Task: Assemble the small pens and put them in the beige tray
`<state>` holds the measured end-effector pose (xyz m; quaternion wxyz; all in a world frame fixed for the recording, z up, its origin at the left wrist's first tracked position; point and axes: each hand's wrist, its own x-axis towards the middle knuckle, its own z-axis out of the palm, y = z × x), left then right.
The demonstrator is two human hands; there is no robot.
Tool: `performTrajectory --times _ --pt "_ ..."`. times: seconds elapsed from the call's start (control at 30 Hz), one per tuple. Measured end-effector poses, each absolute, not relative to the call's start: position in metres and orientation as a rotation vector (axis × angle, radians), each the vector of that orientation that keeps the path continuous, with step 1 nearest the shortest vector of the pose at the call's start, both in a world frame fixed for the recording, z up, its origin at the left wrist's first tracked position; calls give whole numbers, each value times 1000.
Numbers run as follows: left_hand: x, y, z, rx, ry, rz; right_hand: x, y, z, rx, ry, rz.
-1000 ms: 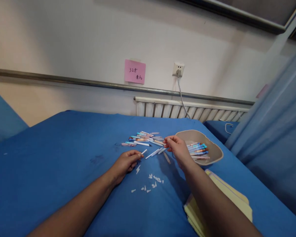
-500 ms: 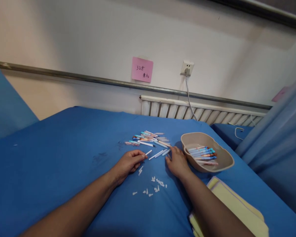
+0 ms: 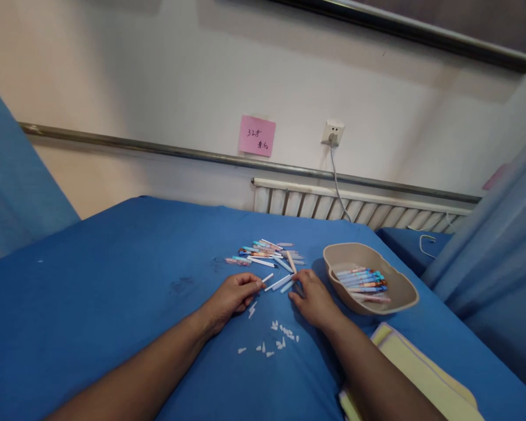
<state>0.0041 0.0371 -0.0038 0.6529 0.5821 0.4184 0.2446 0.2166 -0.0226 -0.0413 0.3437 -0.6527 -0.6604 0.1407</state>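
Observation:
My left hand [image 3: 235, 295] pinches a thin white tube [image 3: 268, 278], like a pen refill, between thumb and fingers. My right hand [image 3: 311, 297] has its fingertips closed on the lower end of a peach pen barrel [image 3: 291, 261], which tilts up out of the pile. Just beyond both hands lies a loose heap of pens and pen barrels [image 3: 263, 250] in white, light blue, pink and brown. Light blue barrels [image 3: 281, 282] lie between the hands. Nearer to me are several small white cone-shaped tips [image 3: 286, 331] and a few short white pieces [image 3: 252, 310].
A beige basin [image 3: 398, 286] with several pens [image 3: 362, 280] in it stands right of my right hand. A folded yellow cloth [image 3: 421, 368] lies under my right forearm. The blue-covered table [image 3: 114, 280] reaches the wall, where a radiator [image 3: 298, 202] and a plugged socket [image 3: 333, 133] are.
My right hand has closed on the peach barrel and drawn it toward me, turning it steeper. My left hand still holds the white tube. The view has tilted up slightly.

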Motion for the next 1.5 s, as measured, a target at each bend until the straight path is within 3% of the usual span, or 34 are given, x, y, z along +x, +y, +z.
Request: performTrajectory --times 0.5,0.8,1.07,1.5 --pt "3 38 -11 1344 905 571 239 0 -68 -1625 -1232 555" --pt "2 41 -13 1274 888 583 210 -22 -41 -1792 -1735 290" --pt "-4 43 -6 944 811 639 214 -22 -41 -1804 -1778 331" --pt "-8 55 -9 767 736 669 225 -13 -39 -1516 -972 882"
